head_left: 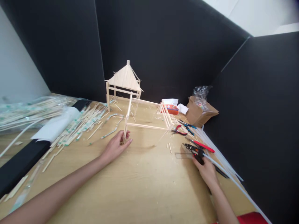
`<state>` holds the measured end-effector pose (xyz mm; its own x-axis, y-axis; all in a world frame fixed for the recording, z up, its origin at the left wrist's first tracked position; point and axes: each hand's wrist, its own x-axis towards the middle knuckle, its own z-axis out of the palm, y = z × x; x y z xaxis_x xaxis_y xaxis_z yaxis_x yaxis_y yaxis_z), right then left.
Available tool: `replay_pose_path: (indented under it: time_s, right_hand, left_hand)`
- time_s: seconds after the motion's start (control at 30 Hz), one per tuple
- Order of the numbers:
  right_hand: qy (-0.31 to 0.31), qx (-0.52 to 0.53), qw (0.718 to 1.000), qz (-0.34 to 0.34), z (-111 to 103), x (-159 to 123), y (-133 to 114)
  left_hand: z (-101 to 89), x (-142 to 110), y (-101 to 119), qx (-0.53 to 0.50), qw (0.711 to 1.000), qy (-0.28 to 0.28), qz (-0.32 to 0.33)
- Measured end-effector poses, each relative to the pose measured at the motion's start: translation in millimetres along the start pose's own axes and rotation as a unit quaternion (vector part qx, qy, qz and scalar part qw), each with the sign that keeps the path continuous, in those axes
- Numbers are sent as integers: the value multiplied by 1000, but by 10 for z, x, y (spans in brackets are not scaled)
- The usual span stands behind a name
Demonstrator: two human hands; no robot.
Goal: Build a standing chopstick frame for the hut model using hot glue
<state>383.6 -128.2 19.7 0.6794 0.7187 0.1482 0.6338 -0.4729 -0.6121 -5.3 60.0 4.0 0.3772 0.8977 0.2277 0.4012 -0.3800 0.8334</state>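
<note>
My left hand [116, 144] is closed around a corner post of a frame [147, 126] built from thin wooden sticks. The frame stands on the table in front of me. In my right hand [206, 171] is a black hot glue gun [196, 152] with a small red light. Its nozzle points left, and a long translucent glue stick [224, 171] trails from its back. Behind the frame stands a stick model [126, 77] with a pyramid-shaped roof on posts.
Loose wooden sticks [79, 124] and plastic wrapping lie at left beside a black bar [25, 165]. Red-handled pliers [179, 130], blue-handled pliers [188, 127], a clear ruler [183, 155] and spare glue sticks [216, 149] lie at right. A brown paper bag [198, 112] stands against dark panels.
</note>
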Motion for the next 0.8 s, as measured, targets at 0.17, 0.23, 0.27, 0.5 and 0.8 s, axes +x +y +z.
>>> replay_pose_path:
  time_s: [0.17,0.23,0.27,0.5,0.8]
  right_hand:
    - [88,33,995,17,-79,-420,-451]
    - [72,117,991,2,-74,-688,-774]
    - [71,158,985,-10,-45,-819,-949]
    - [-53,269,954,-120,539,-1355,-1952]
    - [-100,261,941,-190,1032,-1397,-2284]
  left_hand:
    - [6,1,41,-15,1000,3,11]
    - [-6,-5,57,-23,1000,6,13]
    - [-13,-9,64,-27,999,8,14]
    - [-43,-33,61,-36,999,15,29]
    - [-61,-78,62,-22,998,14,51]
